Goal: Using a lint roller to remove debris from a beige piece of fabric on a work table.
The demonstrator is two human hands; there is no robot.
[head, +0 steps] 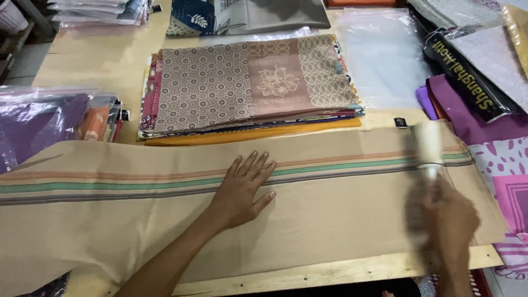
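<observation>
Across the wooden table (110, 66), in the head view, a long beige cloth (341, 220) lies spread flat from the left edge almost to the right, with a band of orange, green and dark stripes (110, 186) running along its length. The left hand (245, 190) rests palm down near the middle of the cloth, fingers spread and straight, the fingertips reaching onto the striped band; its forearm comes up from the bottom edge. The right hand (448, 217) is well apart from it, toward the right end of the cloth, blurred by motion, closed around the handle of a lint roller (429, 144). The roller's pale drum stands beyond the hand, lying on the cloth just across the striped band near the far hem. How tightly the fingers grip the handle cannot be told through the blur.

Beyond the cloth, a stack of folded patterned fabrics (247, 82) sits in the middle of the table, topped by a brown piece with a flower motif, with an orange one at the bottom. To its right lies a clear plastic bag (379, 55). Purple fabric (473, 118) and a pink printed piece (509, 170) lie at the right edge, and bagged fabrics (49, 118) sit at the left.
</observation>
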